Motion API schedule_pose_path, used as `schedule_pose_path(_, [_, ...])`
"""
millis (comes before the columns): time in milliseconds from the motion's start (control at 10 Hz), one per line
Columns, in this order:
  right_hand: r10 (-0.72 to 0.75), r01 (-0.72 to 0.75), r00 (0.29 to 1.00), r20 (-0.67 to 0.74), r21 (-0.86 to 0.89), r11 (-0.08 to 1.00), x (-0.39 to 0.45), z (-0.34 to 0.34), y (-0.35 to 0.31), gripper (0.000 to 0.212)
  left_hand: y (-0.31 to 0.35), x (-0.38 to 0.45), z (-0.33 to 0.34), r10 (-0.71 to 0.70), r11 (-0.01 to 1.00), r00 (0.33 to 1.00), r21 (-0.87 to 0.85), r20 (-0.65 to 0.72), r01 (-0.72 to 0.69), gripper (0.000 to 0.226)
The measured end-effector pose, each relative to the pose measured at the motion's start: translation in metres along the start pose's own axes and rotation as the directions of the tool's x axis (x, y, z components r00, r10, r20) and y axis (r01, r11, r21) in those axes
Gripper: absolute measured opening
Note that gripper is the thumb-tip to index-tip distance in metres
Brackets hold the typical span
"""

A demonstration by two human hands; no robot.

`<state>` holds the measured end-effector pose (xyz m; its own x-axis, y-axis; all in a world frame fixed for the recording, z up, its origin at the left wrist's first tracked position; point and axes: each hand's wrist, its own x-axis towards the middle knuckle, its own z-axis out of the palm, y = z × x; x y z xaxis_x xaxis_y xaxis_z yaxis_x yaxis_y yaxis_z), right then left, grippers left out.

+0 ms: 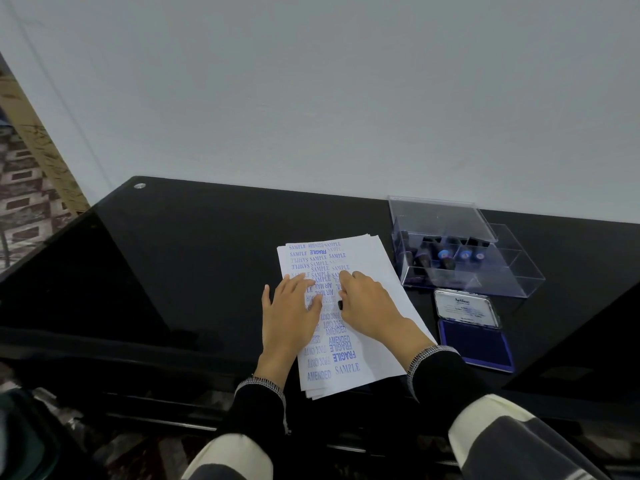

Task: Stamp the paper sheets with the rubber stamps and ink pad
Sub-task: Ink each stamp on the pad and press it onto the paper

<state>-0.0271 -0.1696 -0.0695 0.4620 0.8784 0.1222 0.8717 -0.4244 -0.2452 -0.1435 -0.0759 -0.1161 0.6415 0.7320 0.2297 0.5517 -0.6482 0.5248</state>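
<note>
On the black desk, my left hand (pixel 289 315) lies flat on the paper stack (pixel 349 317). My right hand (pixel 363 299) presses down a small stamp (pixel 340 304). Blue words crowd the top sheet; those beneath remain. Ink pad (pixel 474 336) open beside it.

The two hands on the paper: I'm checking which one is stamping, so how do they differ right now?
The left hand lies flat with fingers spread, pressing the paper sheets; the right hand is curled, knuckles up, round a small dark thing whose tip shows below it, probably a rubber stamp. The left hand sits at the stack's left edge, the right hand over its middle. Both rest on the top sheet.
</note>
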Motion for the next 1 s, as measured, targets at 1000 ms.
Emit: schedule_pose_path(1000, [0.308,-0.231,0.951,-0.032,0.587,0.775,-0.001,-0.012,0.027,0.022,0.002,0.005,-0.001,-0.062,0.998,0.998,0.007,0.008,0.062,0.045])
